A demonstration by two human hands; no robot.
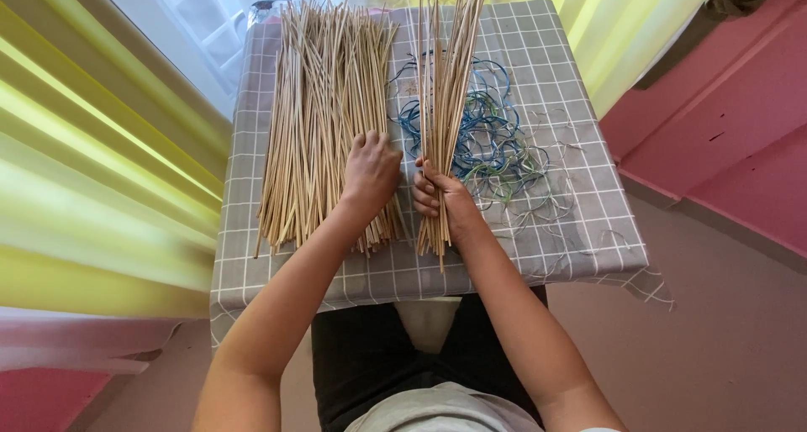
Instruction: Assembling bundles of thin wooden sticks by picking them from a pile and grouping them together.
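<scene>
Head cam: I see R hand (439, 198) closed around a small bundle of thin reed sticks (445, 79), held upright-ish above the checked tablecloth (580, 222). L hand (370, 170) rests flat, fingers spread, on the big stick pile (324, 121); not gripping. Risk: loose grip lets sticks slide out, or bundle snags the blue/green cord tangle (492, 138) just beside it.

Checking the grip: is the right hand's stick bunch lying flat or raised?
Raised: the right hand grips the stick bunch tilted above the table.
</scene>
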